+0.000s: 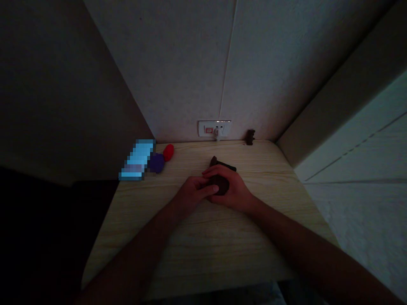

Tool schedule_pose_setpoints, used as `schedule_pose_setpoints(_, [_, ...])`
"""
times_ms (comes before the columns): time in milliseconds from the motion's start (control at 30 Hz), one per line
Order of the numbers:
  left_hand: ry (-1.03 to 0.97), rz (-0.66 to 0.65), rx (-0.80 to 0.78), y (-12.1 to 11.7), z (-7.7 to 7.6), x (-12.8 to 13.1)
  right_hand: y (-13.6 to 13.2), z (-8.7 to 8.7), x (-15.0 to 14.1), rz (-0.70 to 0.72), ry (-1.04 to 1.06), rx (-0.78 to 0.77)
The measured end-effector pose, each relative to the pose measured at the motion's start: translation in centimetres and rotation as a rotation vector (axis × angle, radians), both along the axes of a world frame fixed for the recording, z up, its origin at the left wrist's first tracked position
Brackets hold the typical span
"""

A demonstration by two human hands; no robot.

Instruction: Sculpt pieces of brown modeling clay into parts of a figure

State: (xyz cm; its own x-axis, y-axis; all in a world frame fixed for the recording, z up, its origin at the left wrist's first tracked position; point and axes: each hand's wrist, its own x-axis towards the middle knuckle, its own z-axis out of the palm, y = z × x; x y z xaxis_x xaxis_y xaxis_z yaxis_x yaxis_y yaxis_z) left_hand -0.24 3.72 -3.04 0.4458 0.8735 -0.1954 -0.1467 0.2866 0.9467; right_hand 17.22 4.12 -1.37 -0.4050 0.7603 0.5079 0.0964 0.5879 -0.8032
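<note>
Both of my hands meet at the middle of a light wooden table in dim light. My right hand is curled over a dark brown lump, fingers wrapped round its far side. From the left, my left hand pinches the same lump with thumb and fingers. A dark flat piece sticks out just behind the hands; whether it is joined to the lump is hidden.
A purple ball and a red one lie at the back left beside a bright blurred blue rectangle. A small dark figure stands against the wall near a socket. Walls close in on left, back and right.
</note>
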Motion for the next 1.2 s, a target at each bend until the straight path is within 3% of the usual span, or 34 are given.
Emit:
schedule_pose_setpoints(300, [-0.168,0.178,-0.133,-0.2,1.5,0.7,-0.1,0.1,0.1,-0.083,0.006,-0.104])
schedule_pose_setpoints(467, [-0.157,0.125,-0.068,-0.2,1.0,0.7,-0.2,-0.6,-0.1,-0.088,0.081,-0.101])
schedule_pose_setpoints(600, [-0.057,0.136,0.011,-0.1,0.2,0.5,-0.1,-0.6,0.0,-0.044,-0.013,-0.100])
schedule_pose_setpoints(833, [0.078,0.171,0.107,-0.2,0.4,0.5,0.2,-0.2,0.0,-0.019,-0.034,0.032])
schedule_pose_setpoints(1200, [0.032,0.069,0.034,-0.2,0.9,0.5,-0.2,-0.2,0.1,-0.153,-0.040,-0.083])
